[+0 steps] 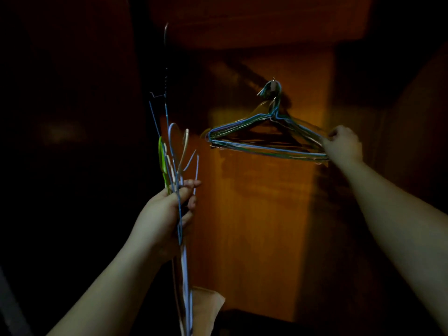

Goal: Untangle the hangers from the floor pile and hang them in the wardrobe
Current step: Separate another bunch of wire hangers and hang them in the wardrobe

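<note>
Two hanger bundles (178, 180) (266, 132) (one hooked) against orange panel (261, 214)

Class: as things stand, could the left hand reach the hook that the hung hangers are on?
Probably not freely: the left hand grips a bundle of hangers, and the hook sits higher, further right.

Blue, green, cream hangers (178, 166); orange-brown wardrobe (261, 214)

My left hand (169, 209) grips a bundle of wire hangers (178, 166) whose hooks fan up and block the wardrobe's left side. My right hand (343, 144) holds the right end of the hung hangers (266, 134), which span the middle under their hook (274, 84). Below them the wooden back panel (261, 226) stands open between my forearms.
</note>
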Demonstrator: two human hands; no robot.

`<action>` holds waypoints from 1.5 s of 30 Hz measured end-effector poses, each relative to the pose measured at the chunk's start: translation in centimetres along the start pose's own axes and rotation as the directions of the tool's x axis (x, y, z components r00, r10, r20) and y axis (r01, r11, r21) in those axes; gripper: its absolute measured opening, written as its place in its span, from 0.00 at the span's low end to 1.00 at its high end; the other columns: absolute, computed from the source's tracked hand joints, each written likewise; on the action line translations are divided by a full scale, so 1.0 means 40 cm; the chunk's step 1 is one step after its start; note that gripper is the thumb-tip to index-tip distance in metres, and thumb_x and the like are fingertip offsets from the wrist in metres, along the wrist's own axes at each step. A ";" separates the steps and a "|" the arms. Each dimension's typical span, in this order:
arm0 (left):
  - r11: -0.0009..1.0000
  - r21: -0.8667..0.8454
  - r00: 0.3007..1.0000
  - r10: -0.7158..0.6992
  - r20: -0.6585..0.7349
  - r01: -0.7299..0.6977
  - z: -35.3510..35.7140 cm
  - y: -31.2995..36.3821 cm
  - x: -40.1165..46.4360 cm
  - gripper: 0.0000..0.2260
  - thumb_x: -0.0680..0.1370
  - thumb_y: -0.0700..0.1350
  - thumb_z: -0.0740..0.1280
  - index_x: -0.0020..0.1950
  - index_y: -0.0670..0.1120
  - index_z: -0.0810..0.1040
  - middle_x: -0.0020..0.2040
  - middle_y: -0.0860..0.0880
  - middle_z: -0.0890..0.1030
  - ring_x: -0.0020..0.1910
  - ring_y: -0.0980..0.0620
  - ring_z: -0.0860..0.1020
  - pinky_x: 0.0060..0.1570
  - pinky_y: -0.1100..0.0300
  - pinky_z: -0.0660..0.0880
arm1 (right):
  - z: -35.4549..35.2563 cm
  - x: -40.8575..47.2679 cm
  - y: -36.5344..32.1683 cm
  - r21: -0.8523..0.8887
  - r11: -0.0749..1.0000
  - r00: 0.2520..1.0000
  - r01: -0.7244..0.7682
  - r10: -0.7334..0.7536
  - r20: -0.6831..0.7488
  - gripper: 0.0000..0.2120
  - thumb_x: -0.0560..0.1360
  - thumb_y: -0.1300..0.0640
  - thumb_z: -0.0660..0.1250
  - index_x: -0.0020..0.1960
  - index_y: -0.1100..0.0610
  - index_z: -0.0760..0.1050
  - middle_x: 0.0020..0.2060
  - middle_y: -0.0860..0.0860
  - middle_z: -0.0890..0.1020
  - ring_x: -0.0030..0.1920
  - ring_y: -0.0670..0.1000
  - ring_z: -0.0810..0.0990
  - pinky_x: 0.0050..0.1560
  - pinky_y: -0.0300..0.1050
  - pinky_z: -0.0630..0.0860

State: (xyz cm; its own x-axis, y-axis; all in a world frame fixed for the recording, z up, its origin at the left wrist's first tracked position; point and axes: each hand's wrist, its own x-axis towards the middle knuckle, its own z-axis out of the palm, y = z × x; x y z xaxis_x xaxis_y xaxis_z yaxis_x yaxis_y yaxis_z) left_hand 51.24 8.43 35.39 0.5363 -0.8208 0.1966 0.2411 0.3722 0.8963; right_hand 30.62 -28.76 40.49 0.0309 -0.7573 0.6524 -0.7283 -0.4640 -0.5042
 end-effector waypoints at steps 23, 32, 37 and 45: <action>0.976 0.040 0.977 -0.214 0.016 0.213 -0.152 -0.197 -0.144 0.08 0.82 0.43 0.61 0.56 0.42 0.77 0.31 0.49 0.72 0.25 0.55 0.68 0.22 0.64 0.66 | -0.017 -1.003 -0.328 0.632 0.669 0.640 -0.390 -0.297 0.709 0.10 0.80 0.53 0.63 0.40 0.50 0.76 0.35 0.41 0.79 0.38 0.38 0.75 0.43 0.35 0.70; 0.965 -0.024 0.965 -0.260 -0.020 0.259 -0.135 -0.242 -0.167 0.09 0.82 0.39 0.59 0.55 0.41 0.78 0.35 0.48 0.76 0.32 0.55 0.74 0.34 0.64 0.74 | 0.000 -1.030 -0.305 0.546 0.704 0.544 -0.455 -0.265 0.796 0.11 0.80 0.51 0.63 0.41 0.41 0.78 0.36 0.44 0.79 0.39 0.42 0.76 0.46 0.42 0.72; 0.959 0.005 0.959 -0.282 -0.028 0.282 -0.122 -0.260 -0.164 0.09 0.82 0.40 0.60 0.57 0.40 0.78 0.39 0.46 0.79 0.37 0.51 0.77 0.40 0.60 0.76 | 0.007 -1.032 -0.284 0.551 0.680 0.547 -0.484 -0.256 0.797 0.12 0.80 0.53 0.63 0.41 0.41 0.78 0.37 0.44 0.80 0.41 0.42 0.77 0.47 0.43 0.72; 0.962 -0.011 0.962 -0.274 -0.022 0.274 -0.118 -0.269 -0.142 0.08 0.82 0.41 0.62 0.56 0.41 0.78 0.45 0.44 0.83 0.38 0.49 0.80 0.39 0.57 0.78 | -0.025 -0.990 -0.219 0.550 0.738 0.697 -0.391 -0.152 0.700 0.06 0.82 0.54 0.59 0.47 0.49 0.73 0.31 0.47 0.79 0.31 0.44 0.74 0.38 0.43 0.71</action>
State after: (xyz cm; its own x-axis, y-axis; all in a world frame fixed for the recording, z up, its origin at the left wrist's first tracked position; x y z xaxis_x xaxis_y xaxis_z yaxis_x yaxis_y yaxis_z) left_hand 49.40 11.13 22.75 0.4675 -0.8816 -0.0652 0.3874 0.1381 0.9115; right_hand 35.10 5.75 19.64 0.6118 -0.7793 0.1353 -0.1733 -0.2990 -0.9384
